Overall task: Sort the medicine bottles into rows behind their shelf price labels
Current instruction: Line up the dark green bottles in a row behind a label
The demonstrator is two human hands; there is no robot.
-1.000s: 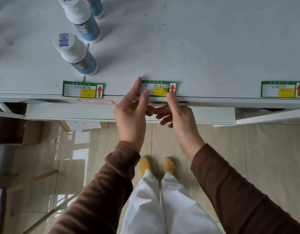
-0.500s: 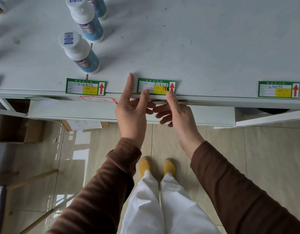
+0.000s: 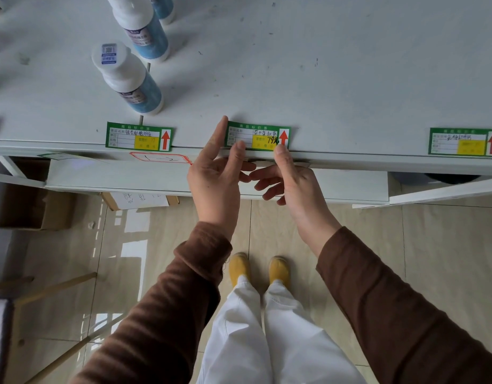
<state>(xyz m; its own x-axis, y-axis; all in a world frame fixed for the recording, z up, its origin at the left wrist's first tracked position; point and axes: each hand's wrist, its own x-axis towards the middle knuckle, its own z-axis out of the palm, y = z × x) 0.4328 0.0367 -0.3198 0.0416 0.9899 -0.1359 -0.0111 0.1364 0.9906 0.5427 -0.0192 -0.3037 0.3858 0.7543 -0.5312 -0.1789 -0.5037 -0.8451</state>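
Three green and yellow price labels lie along the front edge of the white shelf (image 3: 336, 79): a left label (image 3: 139, 136), a middle label (image 3: 258, 135) and a right label (image 3: 464, 141). My left hand (image 3: 217, 173) touches the middle label's left edge with a straight index finger, and another fingertip rests on its lower edge. My right hand (image 3: 291, 181) presses its thumb on that label's lower right corner, with the fingers loosely curled below the shelf lip. A white-capped blue medicine bottle (image 3: 125, 76) stands behind the left label, with a second bottle (image 3: 141, 26) and a third bottle (image 3: 161, 6) in a row behind it.
A red-outlined sticker (image 3: 160, 157) sits on the shelf's front face. Below are a lower shelf (image 3: 114, 178), cardboard boxes (image 3: 34, 206) on the tiled floor at left, and wooden poles (image 3: 56, 286). My yellow shoes (image 3: 258, 268) stand close to the shelf.
My left index finger has shifted back to the middle label's left edge. My right thumb stays on its lower right corner. The bottles have not moved.
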